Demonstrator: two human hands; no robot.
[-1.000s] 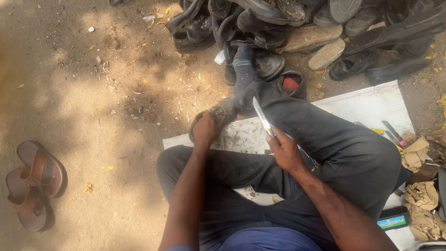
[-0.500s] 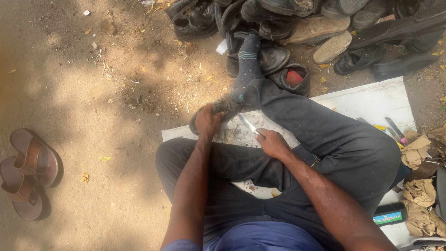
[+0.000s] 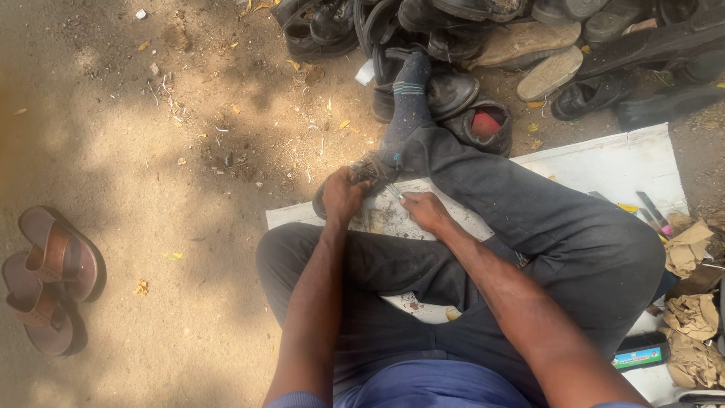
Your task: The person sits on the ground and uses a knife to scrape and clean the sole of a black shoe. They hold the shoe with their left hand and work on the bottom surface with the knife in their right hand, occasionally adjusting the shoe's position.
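A worn, dark shoe [image 3: 355, 181] lies on its side at the front edge of a white board [image 3: 604, 162] on the ground, just under the person's socked foot [image 3: 408, 98]. The left hand [image 3: 343, 198] is closed over the shoe, fingers curled around its upper, pressing it down against the board. The right hand [image 3: 427, 211] sits right beside it, fingers drawn together in a pinch on a thin metal blade [image 3: 394, 190] whose tip meets the shoe; only a short piece of the blade shows, so how much of it lies inside the fist I cannot tell. One shoe is being handled, with one blade and two hands on it.

The person sits on the board with legs in dark trousers [image 3: 544, 227], one knee bent across. A heap of dark shoes [image 3: 483, 38] lies beyond the foot, too tangled to count. One pair of brown sandals [image 3: 49, 276], two in all, rests on the sandy ground well apart at the left. Crumpled brown paper [image 3: 691, 317] and a few small tools [image 3: 649, 211] lie at the right edge of the board
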